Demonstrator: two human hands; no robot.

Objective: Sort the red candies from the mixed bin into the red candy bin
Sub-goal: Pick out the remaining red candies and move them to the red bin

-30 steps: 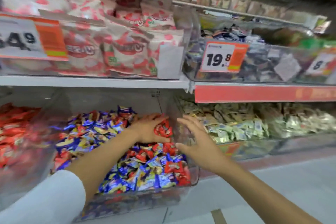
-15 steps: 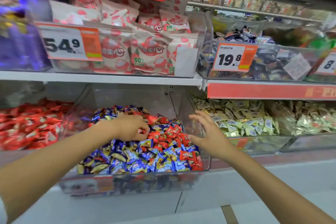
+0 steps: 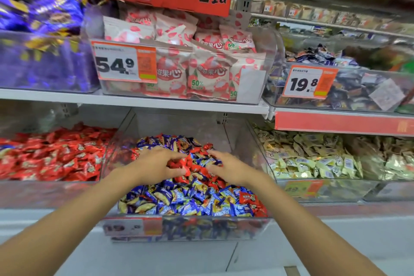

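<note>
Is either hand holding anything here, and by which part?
The left hand pinches a few red candies between thumb and fingers, by the clump's sides, in the mixed bin. The right hand is spread and holds nothing.

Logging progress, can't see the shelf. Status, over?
Left hand pinching red candies in mixed bin. Right hand open, resting on the pile. Red candy bin sits left, past a clear wall. Nothing else in the way.
</note>
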